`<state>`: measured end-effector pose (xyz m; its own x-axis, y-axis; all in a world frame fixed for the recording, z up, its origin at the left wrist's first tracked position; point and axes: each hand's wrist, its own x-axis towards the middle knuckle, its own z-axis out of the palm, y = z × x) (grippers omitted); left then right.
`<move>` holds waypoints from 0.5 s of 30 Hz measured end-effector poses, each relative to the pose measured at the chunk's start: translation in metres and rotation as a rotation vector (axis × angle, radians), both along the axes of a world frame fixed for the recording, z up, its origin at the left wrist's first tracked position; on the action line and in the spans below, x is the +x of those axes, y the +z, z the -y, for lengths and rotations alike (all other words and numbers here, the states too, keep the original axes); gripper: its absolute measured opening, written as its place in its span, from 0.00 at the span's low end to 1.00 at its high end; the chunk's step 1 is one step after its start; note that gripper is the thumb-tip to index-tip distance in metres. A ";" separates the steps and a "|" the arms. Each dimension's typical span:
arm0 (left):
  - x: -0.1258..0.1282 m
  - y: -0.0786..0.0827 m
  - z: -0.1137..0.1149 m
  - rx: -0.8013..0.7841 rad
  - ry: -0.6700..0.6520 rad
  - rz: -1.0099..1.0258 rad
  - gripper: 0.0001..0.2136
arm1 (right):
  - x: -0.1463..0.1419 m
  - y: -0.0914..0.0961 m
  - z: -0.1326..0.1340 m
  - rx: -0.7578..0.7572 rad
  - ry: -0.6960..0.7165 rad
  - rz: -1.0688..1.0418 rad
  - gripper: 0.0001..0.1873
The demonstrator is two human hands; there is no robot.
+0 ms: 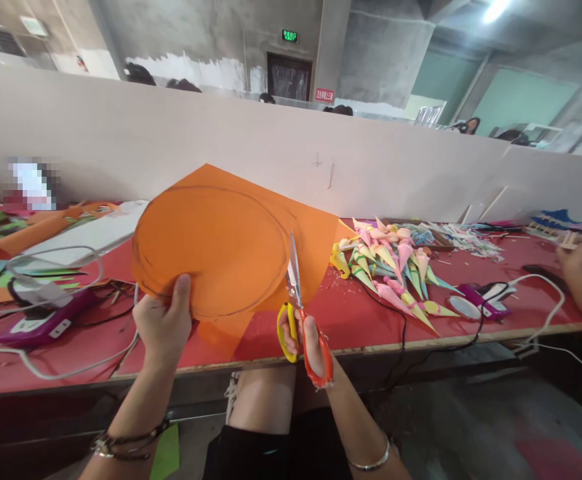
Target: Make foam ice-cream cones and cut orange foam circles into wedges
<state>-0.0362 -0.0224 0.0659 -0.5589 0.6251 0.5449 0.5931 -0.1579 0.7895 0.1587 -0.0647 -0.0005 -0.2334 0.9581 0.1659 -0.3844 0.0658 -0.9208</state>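
Note:
My left hand (163, 323) pinches the lower left edge of a large orange paper sheet (215, 247), thumb on top and fingers behind it. A dark pencil oval is drawn on the sheet, and its left side looks cut along the curve. In my right hand (308, 343) are scissors (295, 283) with one yellow and one red-orange handle. Their blades point up and lie over the right part of the oval's line, nearly together. Whether paper is between the blades I cannot tell.
Right of the sheet lies a pile of pastel paper cones (391, 263). Purple power strips (51, 320) with cables sit on both sides of the red table (265, 333). A white partition (195, 133) stands behind. Another person's hand (578, 260) reaches in at far right.

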 end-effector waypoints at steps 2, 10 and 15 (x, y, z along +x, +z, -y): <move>-0.002 -0.001 -0.001 0.000 0.006 0.009 0.15 | -0.001 -0.002 0.000 -0.010 -0.011 -0.006 0.30; -0.014 0.004 -0.011 0.026 -0.109 0.296 0.10 | 0.002 -0.009 -0.001 -0.019 -0.028 0.021 0.29; 0.005 -0.005 -0.010 -0.052 -0.479 0.844 0.19 | -0.008 -0.010 -0.003 0.003 -0.076 -0.047 0.27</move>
<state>-0.0312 -0.0127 0.0612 -0.4331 0.9001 0.0471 -0.2897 -0.1885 0.9384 0.1510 -0.0614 -0.0108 -0.1516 0.9722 0.1783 -0.4213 0.0996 -0.9014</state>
